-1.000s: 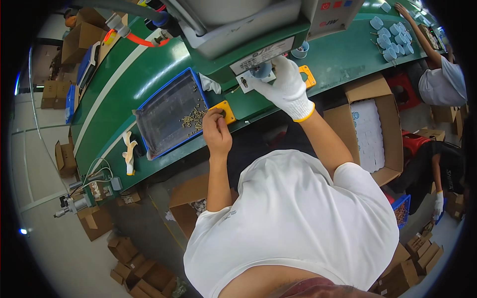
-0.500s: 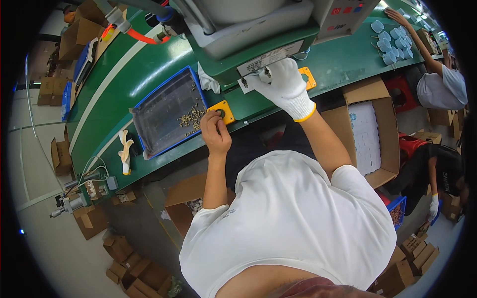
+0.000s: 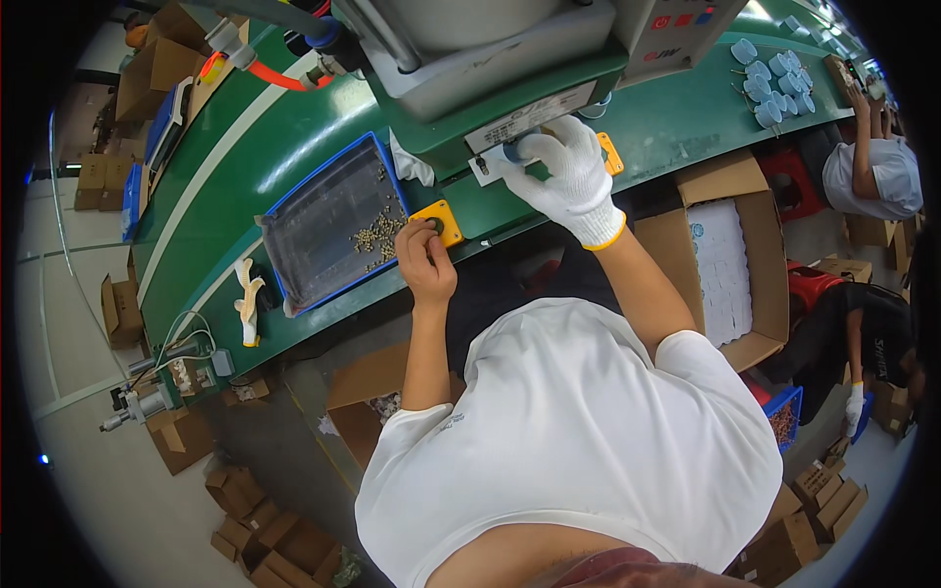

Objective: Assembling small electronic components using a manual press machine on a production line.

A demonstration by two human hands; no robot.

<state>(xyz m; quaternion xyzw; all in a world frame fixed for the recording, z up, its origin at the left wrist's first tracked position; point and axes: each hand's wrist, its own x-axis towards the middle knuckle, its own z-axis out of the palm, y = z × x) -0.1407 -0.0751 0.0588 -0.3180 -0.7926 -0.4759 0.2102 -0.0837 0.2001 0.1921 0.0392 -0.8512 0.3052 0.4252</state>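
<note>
My bare left hand rests on a yellow switch plate at the bench's front edge, its curled fingers on the dark round push button. Under the head of a green and grey press, my right hand, in a white knit glove, has thumb and fingers around a small blue-grey round piece. The press and the fingers partly hide that piece. Beside it sits a small metal plate. A second yellow switch plate lies just right of the glove.
Left of my left hand stands a blue-rimmed tray with small brass-coloured parts; a spare glove lies beyond it. Light-blue cups stand on the right of the green bench. An open carton is at my right. Co-workers sit further right.
My right hand has turned and shifted slightly, its thumb and fingers parting around the blue-grey piece. The left hand stays on the button. A co-worker's arm at the far right has drawn back.
</note>
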